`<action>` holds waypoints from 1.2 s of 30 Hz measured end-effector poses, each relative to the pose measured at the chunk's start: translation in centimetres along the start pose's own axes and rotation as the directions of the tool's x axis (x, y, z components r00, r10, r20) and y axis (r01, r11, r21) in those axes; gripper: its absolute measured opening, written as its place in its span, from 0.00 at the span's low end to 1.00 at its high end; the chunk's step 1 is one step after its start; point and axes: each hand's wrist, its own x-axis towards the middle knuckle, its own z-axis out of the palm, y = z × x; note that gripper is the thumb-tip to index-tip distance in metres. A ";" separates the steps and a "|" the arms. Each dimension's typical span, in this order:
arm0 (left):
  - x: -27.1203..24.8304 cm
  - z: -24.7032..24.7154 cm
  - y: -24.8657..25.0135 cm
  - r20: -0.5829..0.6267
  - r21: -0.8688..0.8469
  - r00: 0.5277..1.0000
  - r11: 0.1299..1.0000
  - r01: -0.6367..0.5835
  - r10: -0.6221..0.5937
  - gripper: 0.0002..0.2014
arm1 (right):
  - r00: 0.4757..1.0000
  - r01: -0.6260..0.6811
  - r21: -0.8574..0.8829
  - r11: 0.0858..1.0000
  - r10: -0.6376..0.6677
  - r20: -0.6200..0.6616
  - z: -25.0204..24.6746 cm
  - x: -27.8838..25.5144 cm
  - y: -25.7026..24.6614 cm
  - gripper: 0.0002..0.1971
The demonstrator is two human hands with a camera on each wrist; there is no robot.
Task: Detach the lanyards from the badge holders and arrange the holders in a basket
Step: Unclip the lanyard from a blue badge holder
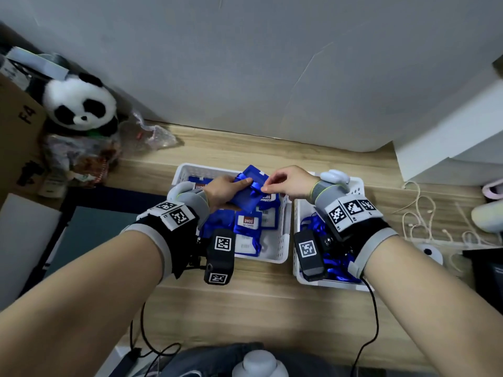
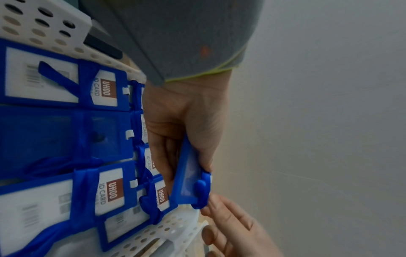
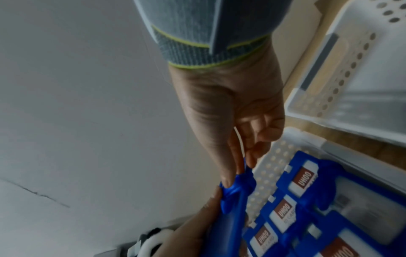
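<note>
**Holder gripped above left basket, lanyard pinched**

The left hand (image 1: pixel 221 190) grips a blue holder (image 1: pixel 249 191) by its edges, thumb on top, above the left basket (image 1: pixel 283 240). The right hand (image 1: pixel 288 183) pinches the blue lanyard (image 1: pixel 255 186) wrapped on that holder, thumb against fingertips.

The head view alone shows both baskets side by side on the tabletop (image 1: pixel 258 303): the left one holds more holders with white cards, the right basket (image 1: pixel 298 213) holds loose lanyards. The left wrist view shows the held holder edge-on, with its lanyard loop at the lower end touching the right fingers (image 2: pixel 216 207). The right wrist view shows the pinch closed on the lanyard close to the left thumb; it is blurred.

The tabletop is light wood against a grey wall. A panda toy (image 1: pixel 79 104) and a cardboard box (image 1: pixel 19 123) stand at far left, white cords (image 1: pixel 419 213) lie at right.
</note>
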 end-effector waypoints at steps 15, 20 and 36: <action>-1.0 -0.9 0.0 0.035 -0.237 0.987 0.960 -0.147 0.159 0.10 | 0.955 -0.178 0.517 0.838 0.273 -0.113 -0.8 -1.0 0.4 0.07; -2.5 -1.7 0.6 0.297 0.321 0.952 0.947 -0.028 -0.073 0.09 | 0.927 0.017 0.862 0.507 0.315 -0.203 -3.1 -1.1 0.7 0.12; -3.5 -1.5 3.0 0.475 0.117 0.880 0.990 -0.073 0.009 0.07 | 0.981 -0.122 0.639 0.760 -0.005 0.193 -1.0 -1.8 -0.1 0.29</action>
